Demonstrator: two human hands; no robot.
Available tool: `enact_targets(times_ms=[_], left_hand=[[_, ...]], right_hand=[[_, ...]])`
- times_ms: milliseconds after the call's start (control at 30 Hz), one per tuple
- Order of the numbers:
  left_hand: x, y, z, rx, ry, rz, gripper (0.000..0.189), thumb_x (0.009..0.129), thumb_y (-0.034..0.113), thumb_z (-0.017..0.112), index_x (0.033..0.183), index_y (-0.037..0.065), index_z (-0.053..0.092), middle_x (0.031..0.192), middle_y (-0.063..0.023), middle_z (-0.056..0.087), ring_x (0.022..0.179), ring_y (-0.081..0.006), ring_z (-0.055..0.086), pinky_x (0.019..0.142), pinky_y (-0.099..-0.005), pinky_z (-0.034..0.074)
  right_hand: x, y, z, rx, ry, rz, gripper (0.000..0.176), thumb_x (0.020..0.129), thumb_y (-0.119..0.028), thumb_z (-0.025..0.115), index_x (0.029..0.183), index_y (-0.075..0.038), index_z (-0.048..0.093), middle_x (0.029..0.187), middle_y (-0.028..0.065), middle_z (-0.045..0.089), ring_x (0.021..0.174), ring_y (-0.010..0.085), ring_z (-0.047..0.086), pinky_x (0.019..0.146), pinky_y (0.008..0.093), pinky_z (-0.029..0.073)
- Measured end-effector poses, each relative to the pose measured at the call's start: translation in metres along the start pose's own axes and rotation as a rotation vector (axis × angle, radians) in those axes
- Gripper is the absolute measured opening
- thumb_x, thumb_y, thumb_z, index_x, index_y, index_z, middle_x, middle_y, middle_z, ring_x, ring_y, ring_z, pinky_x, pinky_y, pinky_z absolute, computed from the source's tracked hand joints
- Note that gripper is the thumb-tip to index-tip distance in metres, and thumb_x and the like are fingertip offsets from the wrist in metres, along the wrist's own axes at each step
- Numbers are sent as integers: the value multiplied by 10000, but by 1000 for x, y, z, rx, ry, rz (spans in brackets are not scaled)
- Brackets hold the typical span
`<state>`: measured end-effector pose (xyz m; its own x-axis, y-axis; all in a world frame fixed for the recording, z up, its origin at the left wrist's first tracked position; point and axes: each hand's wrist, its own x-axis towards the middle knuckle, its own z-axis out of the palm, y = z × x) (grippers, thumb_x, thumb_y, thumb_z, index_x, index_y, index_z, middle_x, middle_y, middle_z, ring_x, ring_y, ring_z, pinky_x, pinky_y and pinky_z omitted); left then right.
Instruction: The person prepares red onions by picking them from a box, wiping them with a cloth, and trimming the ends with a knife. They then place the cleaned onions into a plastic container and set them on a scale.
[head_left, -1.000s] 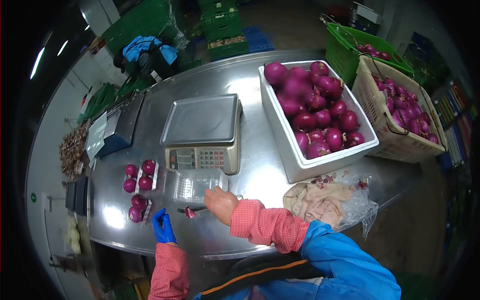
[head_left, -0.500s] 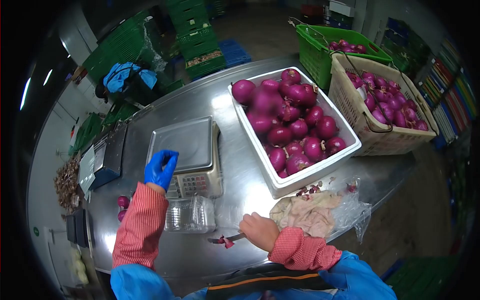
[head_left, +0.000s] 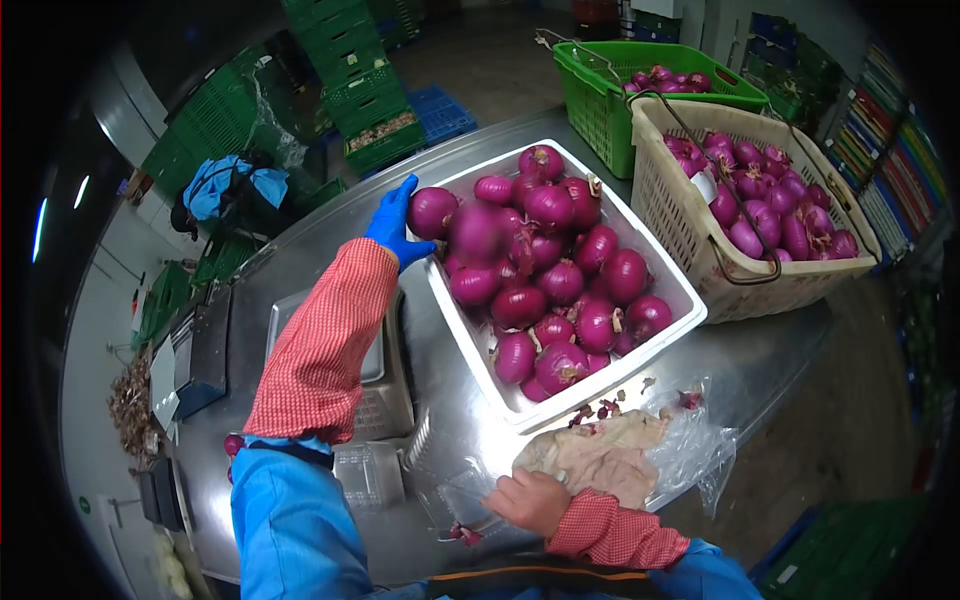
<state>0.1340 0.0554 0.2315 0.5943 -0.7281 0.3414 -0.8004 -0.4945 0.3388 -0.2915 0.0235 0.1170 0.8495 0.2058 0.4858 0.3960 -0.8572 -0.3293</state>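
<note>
At the near-left corner of the white foam box [head_left: 690, 318], my left hand [head_left: 396, 225], in a blue glove, reaches around the side of a red onion [head_left: 433, 212]. Its thumb and fingers are apart and touch or nearly touch the onion. Many more red onions [head_left: 561, 282] fill the box. My bare right hand [head_left: 530, 501] is low over the table, fingers curled as around the knife seen there before; the blade hardly shows now. Close to it lie red onion trimmings [head_left: 465, 534] and a beige cloth [head_left: 610, 455].
My left sleeve partly covers a scale [head_left: 385, 410]. Clear plastic containers [head_left: 368, 475] lie beside it. Behind the box stand a cream basket [head_left: 660, 185] and a green crate [head_left: 600, 105], both with onions. Crumpled plastic film [head_left: 700, 440] lies at the table's front edge.
My left hand has moved from above the scale, forward and right, to the onion at the box's corner. My right hand has shifted slightly down and right. The view has turned.
</note>
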Motion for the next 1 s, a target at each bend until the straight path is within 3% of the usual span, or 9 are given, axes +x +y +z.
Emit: enact_targets(times_ms=[167,267,367,467,567,633,800,900,1000], left_hand=[[20,-20,22,-205,-53,-49,1111,550,221,919,1463,72,305,1378,-232,435,1263,-379,484,1089,-428,409],[13,-16,29,-196,29,-118,1055,561,132,905,1445,66,333,1384,-188,449,1244,-318,513,1052,-408,445],[-3,9,21,-296,215,-208,990,594,208,909,1406,28,371,1298,-197,516,1180,-318,556,1033,-407,457],[-31,25,5,-852,213,-378,923,642,223,896,1390,24,393,1243,-157,568,1140,-272,584,1008,-398,470],[-112,73,-17,-1299,-59,-357,809,720,178,834,1387,17,404,1272,-143,571,1150,-251,585,1014,-395,462],[-154,119,-22,-1417,-171,-381,795,746,161,803,1408,16,388,1276,-127,567,1154,-247,582,1021,-393,458],[-209,197,-4,-1221,-263,-258,771,737,180,829,1374,45,416,1256,-109,570,1153,-218,574,1004,-359,468],[-224,214,5,-1210,-316,-259,770,724,173,842,1360,48,426,1251,-101,570,1147,-206,574,1000,-355,469],[-237,233,9,-1179,-328,-271,753,720,165,844,1343,46,440,1241,-92,576,1136,-190,577,995,-347,470]], right_hand=[[-9,10,5,191,-90,74,297,781,-369,720,806,-125,550,754,16,481,734,196,560,597,295,492],[-13,12,-4,222,-34,161,319,775,-379,734,803,-110,567,729,35,489,708,212,569,592,311,480],[-14,17,-18,262,25,294,265,808,-337,717,852,-104,598,767,50,534,710,233,581,604,334,486],[-15,21,-42,411,43,529,206,857,-280,677,914,-86,636,799,72,587,722,258,600,612,360,486],[-25,34,-71,647,113,821,192,917,-221,608,977,-48,669,794,126,635,709,289,625,613,385,476],[-22,35,-94,715,187,956,223,941,-217,582,1038,-41,677,794,161,649,681,312,631,623,395,483],[8,25,-144,-66,229,417,228,816,-113,623,1040,-76,651,799,79,589,735,242,631,602,356,496],[5,18,-149,-243,162,312,307,752,-111,618,1057,-80,630,794,44,554,717,190,614,587,324,501],[-2,15,-154,-323,153,273,284,765,-109,600,1042,-55,625,772,29,551,698,173,604,577,297,497]])
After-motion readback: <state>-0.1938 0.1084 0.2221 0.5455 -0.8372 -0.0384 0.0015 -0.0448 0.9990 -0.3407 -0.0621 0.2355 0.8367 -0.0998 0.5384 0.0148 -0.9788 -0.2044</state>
